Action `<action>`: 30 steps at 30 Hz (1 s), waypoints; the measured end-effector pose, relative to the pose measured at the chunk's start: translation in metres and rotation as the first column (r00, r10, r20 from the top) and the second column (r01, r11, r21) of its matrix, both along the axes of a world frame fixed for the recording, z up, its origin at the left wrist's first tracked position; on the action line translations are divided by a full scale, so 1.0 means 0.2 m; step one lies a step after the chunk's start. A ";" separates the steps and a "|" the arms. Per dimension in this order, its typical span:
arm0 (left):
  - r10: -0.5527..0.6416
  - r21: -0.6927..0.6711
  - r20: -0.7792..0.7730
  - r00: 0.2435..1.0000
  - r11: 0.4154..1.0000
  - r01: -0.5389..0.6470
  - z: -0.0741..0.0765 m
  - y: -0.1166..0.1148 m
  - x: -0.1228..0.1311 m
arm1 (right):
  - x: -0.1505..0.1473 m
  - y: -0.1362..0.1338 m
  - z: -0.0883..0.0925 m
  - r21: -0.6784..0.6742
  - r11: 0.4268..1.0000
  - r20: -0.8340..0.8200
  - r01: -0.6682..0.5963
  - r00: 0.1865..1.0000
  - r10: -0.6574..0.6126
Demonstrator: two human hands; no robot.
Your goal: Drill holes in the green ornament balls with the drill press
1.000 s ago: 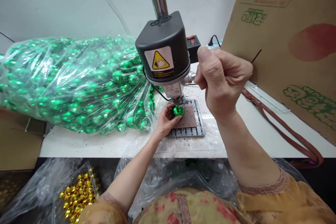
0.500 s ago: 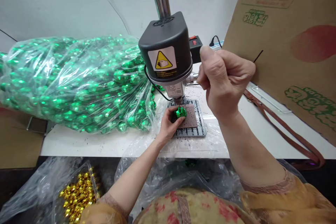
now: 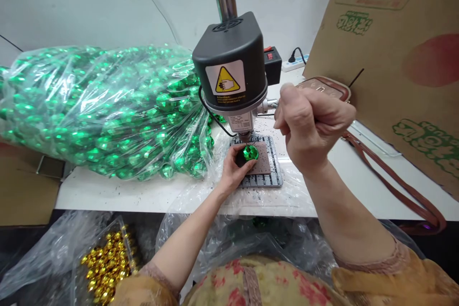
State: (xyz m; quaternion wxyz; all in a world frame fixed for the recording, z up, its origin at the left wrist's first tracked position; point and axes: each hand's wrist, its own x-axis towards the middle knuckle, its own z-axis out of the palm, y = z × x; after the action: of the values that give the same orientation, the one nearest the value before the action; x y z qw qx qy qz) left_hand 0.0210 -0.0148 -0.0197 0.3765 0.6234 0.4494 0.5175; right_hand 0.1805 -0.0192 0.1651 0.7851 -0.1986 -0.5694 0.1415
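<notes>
A small benchtop drill press [image 3: 229, 64] with a black motor cover and a hand-warning label stands before me. Under its chuck, my left hand [image 3: 234, 167] pinches a shiny green faceted ball [image 3: 250, 153] between thumb and fingers. The ball sits over a brown board [image 3: 263, 165] on the slotted grey base [image 3: 274, 179]. My right hand [image 3: 310, 124] is closed in a fist at the press's right side, by the silver feed hub [image 3: 268, 105]. It grips the feed handle, which the fingers mostly hide.
A clear bag of green faceted balls [image 3: 103, 114] fills the table's left. Gold balls [image 3: 107, 267] lie in a clear container below the edge. At right are a cardboard box [image 3: 401, 57] and a brown bag [image 3: 326, 86] with a strap [image 3: 390, 177]. Dark shavings dot the base.
My right fist has come down a little, uncovering the brown bag and the switch box behind it. The left hand still holds the green ball under the chuck. The view has shifted slightly.
</notes>
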 end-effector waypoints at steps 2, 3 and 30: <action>-0.003 -0.001 0.004 1.000 1.000 0.003 0.00 0.00 0.00 | 0.00 0.00 -0.02 0.009 1.000 -0.008 -0.003 1.000 0.003; -0.005 -0.002 0.008 1.000 1.000 0.005 0.00 0.00 0.00 | 0.00 0.01 -0.03 0.017 1.000 -0.008 0.002 1.000 -0.002; -0.001 0.046 -0.001 1.000 0.999 0.001 0.02 0.00 0.01 | -0.01 0.04 -0.14 0.213 0.976 -0.012 0.043 0.999 -0.041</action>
State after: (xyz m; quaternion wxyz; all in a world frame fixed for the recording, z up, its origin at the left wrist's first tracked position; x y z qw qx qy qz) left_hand 0.0221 -0.0157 -0.0166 0.3621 0.6323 0.4370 0.5274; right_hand 0.1791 -0.0113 0.1370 0.8067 -0.1246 -0.5742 0.0636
